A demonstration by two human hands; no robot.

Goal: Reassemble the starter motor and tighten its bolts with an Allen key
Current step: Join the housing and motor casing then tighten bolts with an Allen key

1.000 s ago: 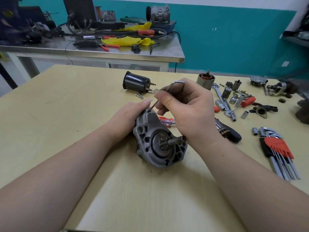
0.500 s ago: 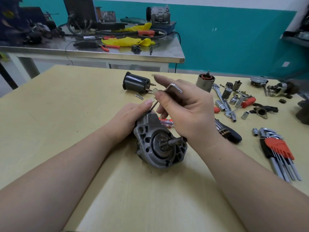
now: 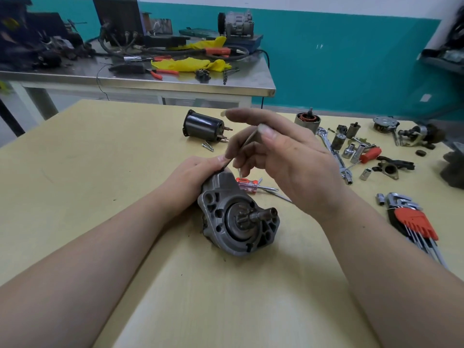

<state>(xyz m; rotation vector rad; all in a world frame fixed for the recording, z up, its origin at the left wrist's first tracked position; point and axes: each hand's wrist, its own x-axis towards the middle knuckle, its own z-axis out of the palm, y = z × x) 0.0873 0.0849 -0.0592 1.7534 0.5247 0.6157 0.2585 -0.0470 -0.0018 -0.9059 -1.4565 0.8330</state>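
Teal paint covered the wall behind us, and a steel-topped bench (image 3: pixel 155 81) strewn with yellow rags and cables stood beyond our pale wooden counter (image 3: pixel 100 172). On that smooth counter lay the starter motor housing (image 3: pixel 236 217), a rough grey cast-metal piece with round holes in its flange and a toothed pinion on a stub shaft pointing toward us. Our left hand (image 3: pixel 195 177) wrapped over its far end, fingers curled around the casting in a firm grip. Our right hand (image 3: pixel 283 156) hovered just above and behind the housing, thumb and curled fingers pinching the slim steel Allen key (image 3: pixel 247 141), whose long leg slanted down to the top of the housing beside our left fingertips; the index finger stretched out straight. The key's tip seemed to meet a bolt there, though our fingers hid the spot. Behind the hands rested a glossy black cylindrical motor can (image 3: pixel 203 128), and farther right a copper-wound armature (image 3: pixel 307 120) stood upright. Chrome sockets and a spanner (image 3: pixel 334 151) lay scattered at right, near a red-holdered hex key set (image 3: pixel 414 222). A small red-handled screwdriver (image 3: pixel 251 184) lay just beyond the housing.
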